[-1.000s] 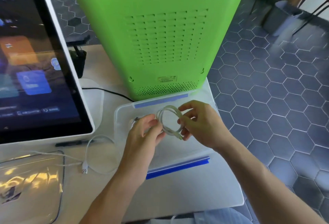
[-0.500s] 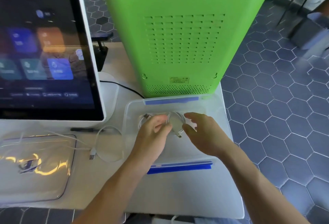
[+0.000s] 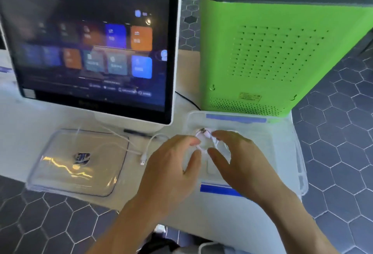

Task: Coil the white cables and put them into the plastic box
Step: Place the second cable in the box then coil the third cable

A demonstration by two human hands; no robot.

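A coiled white cable lies inside the clear plastic box, near its far left part. My left hand and my right hand hover over the box on either side of the coil, fingers spread and fingertips at or just touching it; neither hand grips it. The picture is blurred, so contact is hard to judge. A second white cable lies loose on the table left of the box, its USB plug pointing toward me.
The box's transparent lid rests on the table at the left. A white-framed touchscreen stands behind it, and a tall green machine behind the box. A black pen lies beneath the screen. Hexagon-tiled floor surrounds the table.
The coil went from held up between both hands to lying in the box. Both hands have opened over it. The camera view swung left.
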